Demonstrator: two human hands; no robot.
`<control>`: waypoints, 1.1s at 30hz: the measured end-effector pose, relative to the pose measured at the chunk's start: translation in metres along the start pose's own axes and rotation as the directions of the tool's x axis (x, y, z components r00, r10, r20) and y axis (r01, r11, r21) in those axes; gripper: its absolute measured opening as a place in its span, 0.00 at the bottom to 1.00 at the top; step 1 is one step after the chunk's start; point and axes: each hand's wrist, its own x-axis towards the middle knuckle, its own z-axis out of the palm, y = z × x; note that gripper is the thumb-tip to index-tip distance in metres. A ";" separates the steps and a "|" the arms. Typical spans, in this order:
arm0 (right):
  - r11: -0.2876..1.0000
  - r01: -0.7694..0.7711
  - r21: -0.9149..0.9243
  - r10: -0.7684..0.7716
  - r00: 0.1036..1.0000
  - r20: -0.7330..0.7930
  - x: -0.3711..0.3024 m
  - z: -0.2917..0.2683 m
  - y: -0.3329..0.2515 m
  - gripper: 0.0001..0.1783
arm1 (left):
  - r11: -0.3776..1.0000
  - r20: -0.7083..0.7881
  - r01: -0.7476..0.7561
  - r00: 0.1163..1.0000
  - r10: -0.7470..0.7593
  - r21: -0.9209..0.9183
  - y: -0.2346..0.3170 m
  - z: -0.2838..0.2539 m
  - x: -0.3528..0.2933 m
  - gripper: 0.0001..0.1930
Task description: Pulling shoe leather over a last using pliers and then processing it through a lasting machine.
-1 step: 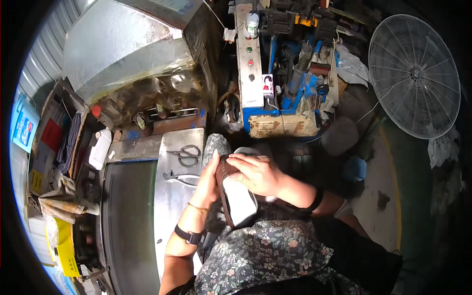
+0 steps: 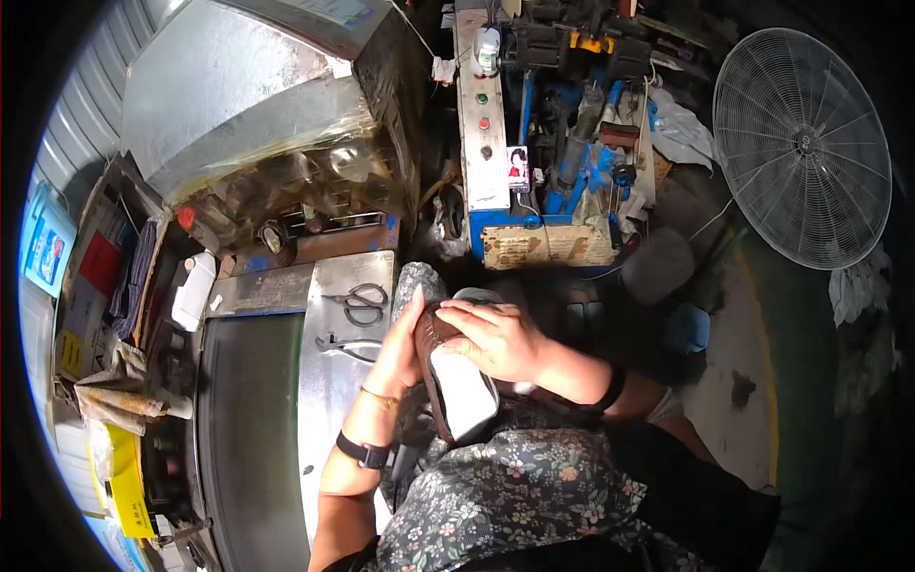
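Observation:
Held over my lap is a brown shoe (image 2: 437, 333) with a white inner part (image 2: 464, 393) facing up. Its closed end points away from me. My left hand (image 2: 405, 345) presses along the shoe's left side, thumb pointing up and away. My right hand (image 2: 498, 341) lies across the top of the shoe from the right, fingers over the brown part and thumb near the white opening. To the left, on the metal bench (image 2: 329, 419), lie dark-handled scissors (image 2: 362, 303) and a pair of metal pincers (image 2: 345, 347).
A dark belt surface (image 2: 250, 429) runs left of the bench. Beyond it sit a white bottle (image 2: 193, 291) and a metal-hooded machine (image 2: 248, 86). Ahead stands a blue machine (image 2: 548, 229) with buttons; a large fan (image 2: 803, 143) is at right, near a blue container (image 2: 686, 329).

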 end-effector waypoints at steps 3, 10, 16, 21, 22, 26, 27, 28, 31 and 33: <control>0.997 -0.073 -0.014 0.074 0.995 0.067 -0.001 0.003 0.012 0.21 | 0.992 -0.137 -0.012 0.990 0.030 0.128 0.002 -0.005 0.015 0.23; 0.991 -0.013 0.131 -0.017 0.974 0.225 0.024 -0.015 0.014 0.16 | 0.999 -0.247 -0.009 0.969 0.019 0.040 -0.010 -0.009 0.003 0.21; 0.344 -0.437 0.831 0.279 0.893 0.354 0.018 -0.025 0.021 0.26 | 0.897 -0.171 -0.223 0.937 0.306 0.383 -0.024 0.023 -0.018 0.23; 0.097 -0.555 0.826 0.241 0.818 0.522 -0.029 0.014 -0.005 0.44 | 0.314 0.005 -0.206 0.843 0.538 0.927 -0.021 0.029 -0.043 0.38; 0.181 -0.539 0.823 0.211 0.839 0.502 -0.033 0.016 -0.009 0.44 | 0.225 0.089 -0.271 0.801 0.592 0.936 -0.017 0.028 -0.050 0.37; 0.252 -0.576 0.778 0.107 0.816 0.569 -0.033 0.015 -0.026 0.23 | 0.666 0.079 -0.278 0.947 0.313 0.693 -0.009 0.029 -0.068 0.20; 0.383 -0.511 0.769 0.097 0.851 0.517 -0.029 0.016 -0.028 0.19 | 0.731 -0.011 -0.239 0.948 0.319 0.639 -0.010 0.028 -0.068 0.18; 0.169 -0.640 0.750 0.148 0.768 0.623 -0.026 0.018 -0.032 0.18 | 0.774 -0.041 -0.228 0.950 0.311 0.591 -0.012 0.029 -0.068 0.17; 0.251 -0.546 0.799 0.185 0.838 0.514 -0.019 0.026 -0.034 0.18 | 0.874 -0.079 -0.219 0.957 0.279 0.433 -0.016 0.024 -0.062 0.14; 0.273 -0.537 0.798 0.203 0.843 0.498 -0.021 0.027 -0.035 0.19 | 0.901 -0.080 -0.220 0.960 0.267 0.373 -0.017 0.019 -0.061 0.14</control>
